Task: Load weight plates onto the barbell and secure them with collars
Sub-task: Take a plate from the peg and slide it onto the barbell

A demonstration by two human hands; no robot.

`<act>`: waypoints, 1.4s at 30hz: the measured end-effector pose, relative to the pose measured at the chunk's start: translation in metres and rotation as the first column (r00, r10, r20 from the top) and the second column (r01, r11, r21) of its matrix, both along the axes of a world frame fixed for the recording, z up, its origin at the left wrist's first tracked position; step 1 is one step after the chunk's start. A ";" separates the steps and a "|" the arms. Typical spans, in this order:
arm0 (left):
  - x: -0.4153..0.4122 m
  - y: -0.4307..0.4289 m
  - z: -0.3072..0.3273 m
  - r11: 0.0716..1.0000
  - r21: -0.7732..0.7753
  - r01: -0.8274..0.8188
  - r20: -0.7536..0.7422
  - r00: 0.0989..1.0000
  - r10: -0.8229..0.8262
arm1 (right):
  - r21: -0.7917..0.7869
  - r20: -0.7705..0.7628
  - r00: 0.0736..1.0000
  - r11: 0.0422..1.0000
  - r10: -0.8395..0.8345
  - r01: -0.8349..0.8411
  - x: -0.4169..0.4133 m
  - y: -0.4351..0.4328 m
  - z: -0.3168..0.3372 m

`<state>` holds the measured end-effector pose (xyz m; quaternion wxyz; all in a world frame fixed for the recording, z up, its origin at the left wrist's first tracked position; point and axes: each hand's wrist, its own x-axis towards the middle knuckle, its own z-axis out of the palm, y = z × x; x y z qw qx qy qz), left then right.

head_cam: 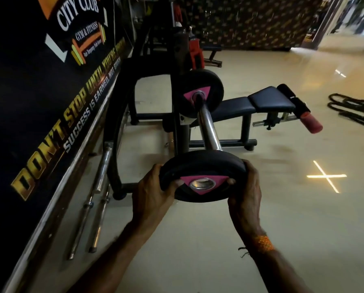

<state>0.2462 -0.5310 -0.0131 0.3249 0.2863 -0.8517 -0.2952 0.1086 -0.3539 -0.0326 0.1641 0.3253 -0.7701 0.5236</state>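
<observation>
A black weight plate (202, 166) with a pink triangle label and a metal-lined centre hole sits at the near end of the chrome barbell sleeve (208, 127). My left hand (153, 191) grips its left rim and my right hand (246, 193) grips its right rim, thumbs on the front face. A second black plate (210, 83) with the same pink label sits further up the sleeve, against the rack. No collar is in view.
A black bench (261, 102) with red-tipped foam rollers (311, 123) stands right of the bar. Spare chrome bars (98, 182) lie on the floor along the left wall banner. Battle ropes (354, 111) lie at far right. Pale tiled floor spreads around me.
</observation>
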 end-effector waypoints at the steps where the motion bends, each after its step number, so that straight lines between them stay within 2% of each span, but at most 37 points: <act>1: -0.009 0.005 0.004 1.000 0.004 -0.006 -0.005 1.000 0.006 | -0.006 -0.001 1.000 1.000 0.014 -0.014 -0.011 0.003 0.004; 8: -0.056 0.017 0.018 0.999 -0.014 -0.050 0.017 0.999 0.050 | -0.007 0.013 0.996 0.996 0.084 -0.084 -0.063 0.007 0.010; 18: -0.082 0.011 0.018 0.994 -0.033 -0.104 0.046 0.993 0.105 | -0.050 0.055 0.988 0.988 0.146 -0.143 -0.093 -0.005 0.009; 29: -0.127 -0.022 0.023 0.989 -0.039 -0.141 0.042 0.989 0.142 | 0.047 0.064 0.989 0.990 0.132 -0.135 -0.138 -0.045 0.016; 34: -0.165 -0.057 0.032 0.990 -0.087 -0.108 0.055 0.992 0.113 | 0.142 -0.008 0.988 0.978 0.155 -0.152 -0.177 -0.078 0.024; 42: -0.242 -0.119 0.025 0.978 -0.054 -0.203 0.062 0.976 0.206 | 0.230 -0.057 0.998 0.973 0.029 -0.015 -0.238 -0.140 0.031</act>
